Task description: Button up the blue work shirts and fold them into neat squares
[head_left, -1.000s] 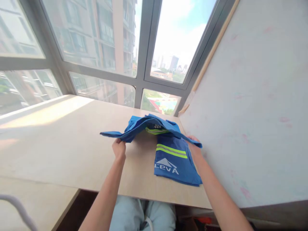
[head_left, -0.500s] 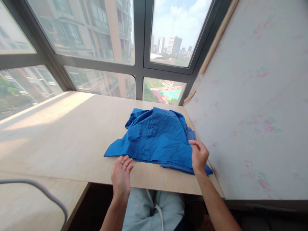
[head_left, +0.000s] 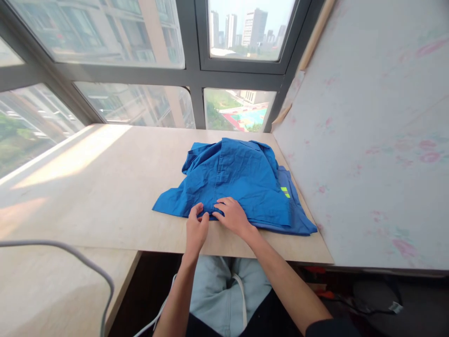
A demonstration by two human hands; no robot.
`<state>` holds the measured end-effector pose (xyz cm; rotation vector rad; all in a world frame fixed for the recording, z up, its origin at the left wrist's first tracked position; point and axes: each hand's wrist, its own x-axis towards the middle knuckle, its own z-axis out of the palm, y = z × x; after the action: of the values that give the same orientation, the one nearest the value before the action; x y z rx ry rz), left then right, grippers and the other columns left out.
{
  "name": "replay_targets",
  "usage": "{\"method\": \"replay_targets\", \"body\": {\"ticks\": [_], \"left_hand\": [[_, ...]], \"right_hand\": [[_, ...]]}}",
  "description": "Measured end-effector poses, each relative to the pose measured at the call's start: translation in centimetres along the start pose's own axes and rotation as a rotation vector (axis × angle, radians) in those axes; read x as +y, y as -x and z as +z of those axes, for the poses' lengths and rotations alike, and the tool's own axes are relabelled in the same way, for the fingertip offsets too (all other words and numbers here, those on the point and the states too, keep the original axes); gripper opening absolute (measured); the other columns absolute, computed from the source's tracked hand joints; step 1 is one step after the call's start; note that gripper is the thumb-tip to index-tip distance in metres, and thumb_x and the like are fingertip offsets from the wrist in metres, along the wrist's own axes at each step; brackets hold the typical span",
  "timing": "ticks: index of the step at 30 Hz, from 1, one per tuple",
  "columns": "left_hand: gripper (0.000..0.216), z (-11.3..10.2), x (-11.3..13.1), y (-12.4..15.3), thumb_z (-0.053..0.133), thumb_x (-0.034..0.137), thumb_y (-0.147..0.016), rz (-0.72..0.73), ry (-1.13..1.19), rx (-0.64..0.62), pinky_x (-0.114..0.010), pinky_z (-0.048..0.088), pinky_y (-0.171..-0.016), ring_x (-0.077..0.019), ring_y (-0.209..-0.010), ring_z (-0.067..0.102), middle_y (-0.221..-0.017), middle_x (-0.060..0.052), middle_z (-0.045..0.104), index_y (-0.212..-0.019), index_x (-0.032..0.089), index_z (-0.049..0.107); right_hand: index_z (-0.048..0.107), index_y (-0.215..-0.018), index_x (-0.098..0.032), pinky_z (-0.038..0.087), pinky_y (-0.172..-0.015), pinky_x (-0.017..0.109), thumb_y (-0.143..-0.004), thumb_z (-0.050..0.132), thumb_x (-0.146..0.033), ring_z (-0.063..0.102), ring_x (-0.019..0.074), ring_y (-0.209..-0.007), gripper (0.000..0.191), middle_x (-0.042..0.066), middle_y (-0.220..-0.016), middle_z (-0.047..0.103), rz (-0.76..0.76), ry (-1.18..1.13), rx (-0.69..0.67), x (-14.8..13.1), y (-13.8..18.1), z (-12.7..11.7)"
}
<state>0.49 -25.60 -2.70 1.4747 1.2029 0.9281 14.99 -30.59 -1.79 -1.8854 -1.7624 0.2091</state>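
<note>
One left hand (head_left: 197,230), one right hand (head_left: 234,216) just apart, fingers bent at near edge of blue garment (head_left: 242,180); can't tell if gripping. Garment lies over striped cloth (head_left: 298,211) on tabletop (head_left: 115,192).

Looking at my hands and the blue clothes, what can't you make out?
All in the head view:
- Most of the lower garment: covered by the upper garment.
- Whether the left hand and right hand pinch the cloth: fingertip contact is too small to tell.
- Both ends of the grey cable: cut off by the left and bottom edges.
</note>
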Motion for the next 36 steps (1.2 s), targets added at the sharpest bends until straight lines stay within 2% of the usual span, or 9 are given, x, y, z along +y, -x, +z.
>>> {"method": "replay_targets", "body": {"ticks": [1, 3, 7, 12, 19, 22, 26, 32, 36], "left_hand": [[0.034, -0.1, 0.0, -0.1, 0.057, 0.023, -0.083, 0.008, -0.007, -0.012, -0.041, 0.055, -0.091, -0.0258, -0.114, 0.062, -0.121, -0.017, 0.065, -0.116, 0.014, 0.059], [0.032, 0.0, 0.2, -0.2, 0.056, 0.023, -0.084, 0.028, -0.030, -0.031, -0.040, 0.055, -0.088, -0.0250, -0.111, 0.064, -0.118, -0.015, 0.067, -0.115, 0.015, 0.060], [0.032, 0.7, 0.9, 0.5, 0.057, 0.027, -0.085, 0.112, -0.115, -0.064, -0.039, 0.056, -0.085, -0.0252, -0.109, 0.063, -0.117, -0.014, 0.067, -0.114, 0.015, 0.063], [0.046, 2.1, 1.8, 2.1, 0.066, 0.041, -0.084, 0.233, -0.175, -0.075, -0.042, 0.053, -0.090, -0.0267, -0.114, 0.060, -0.123, -0.014, 0.064, -0.123, 0.018, 0.060], [0.055, 3.0, 3.5, 3.3, 0.072, 0.048, -0.079, 0.171, 0.014, -0.096, -0.035, 0.057, -0.078, -0.0225, -0.097, 0.067, -0.113, -0.012, 0.069, -0.123, 0.016, 0.062], [0.054, 2.5, 4.4, 3.5, 0.073, 0.047, -0.077, 0.166, 0.080, -0.080, -0.035, 0.059, -0.079, -0.0223, -0.093, 0.069, -0.107, -0.011, 0.072, -0.119, 0.014, 0.065], [0.034, 1.8, 5.8, 3.6, 0.068, 0.043, -0.083, 0.184, 0.136, 0.022, -0.032, 0.059, -0.077, -0.0196, -0.083, 0.071, -0.095, -0.008, 0.075, -0.103, 0.016, 0.072], [0.017, 0.7, 8.8, 3.8, 0.063, 0.032, -0.088, 0.384, 0.064, 0.066, -0.031, 0.057, -0.083, -0.0177, -0.088, 0.069, -0.094, -0.005, 0.075, -0.093, 0.020, 0.074], [0.016, 0.2, 9.7, 3.9, 0.061, 0.029, -0.089, 0.412, 0.026, 0.048, -0.029, 0.056, -0.081, -0.0166, -0.084, 0.068, -0.090, -0.004, 0.075, -0.093, 0.021, 0.074]], "right_hand": [[0.074, -0.098, -0.021, 0.048, -0.094, 0.040, -0.090, 0.063, -0.026, 0.061, 0.0243, -0.108, 0.015, 0.011, -0.111, 0.071, 0.001, -0.030, 0.021, 0.1, 0.1, 0.0], [0.073, -0.091, -0.021, 0.048, -0.092, 0.038, -0.093, 0.055, -0.022, 0.063, 0.0222, -0.100, 0.018, 0.009, -0.101, 0.073, 0.020, -0.107, 0.059, 0.2, 0.3, -0.1], [0.070, -0.087, -0.021, 0.048, -0.088, 0.035, -0.095, 0.050, -0.029, 0.064, 0.0210, -0.093, 0.023, 0.007, -0.095, 0.073, 0.114, -0.378, 0.183, 0.1, 0.6, -0.9], [0.066, -0.085, -0.019, 0.048, -0.075, 0.030, -0.090, 0.055, -0.042, 0.061, 0.0184, -0.079, 0.026, 0.003, -0.083, 0.069, 0.321, -0.733, 0.355, -0.5, 1.4, -2.4], [0.064, -0.074, -0.019, 0.044, -0.069, 0.026, -0.086, 0.063, -0.043, 0.053, 0.0141, -0.071, 0.026, -0.001, -0.071, 0.060, 0.439, -0.941, 0.458, -2.2, 2.9, -2.7], [0.066, -0.075, -0.019, 0.046, -0.070, 0.026, -0.084, 0.066, -0.042, 0.055, 0.0144, -0.072, 0.025, -0.001, -0.072, 0.062, 0.441, -0.983, 0.445, -3.2, 2.8, -3.1], [0.068, -0.077, -0.019, 0.048, -0.072, 0.028, -0.085, 0.064, -0.041, 0.058, 0.0154, -0.075, 0.024, 0.001, -0.076, 0.066, 0.390, -0.961, 0.423, -4.6, 2.3, -4.8], [0.068, -0.083, -0.020, 0.048, -0.069, 0.027, -0.089, 0.061, -0.042, 0.057, 0.0147, -0.073, 0.024, 0.000, -0.077, 0.065, 0.353, -0.848, 0.470, -6.0, 2.1, -6.9], [0.066, -0.084, -0.020, 0.046, -0.067, 0.026, -0.091, 0.058, -0.043, 0.056, 0.0144, -0.072, 0.025, 0.000, -0.077, 0.064, 0.350, -0.783, 0.501, -6.4, 2.3, -7.1]]}}
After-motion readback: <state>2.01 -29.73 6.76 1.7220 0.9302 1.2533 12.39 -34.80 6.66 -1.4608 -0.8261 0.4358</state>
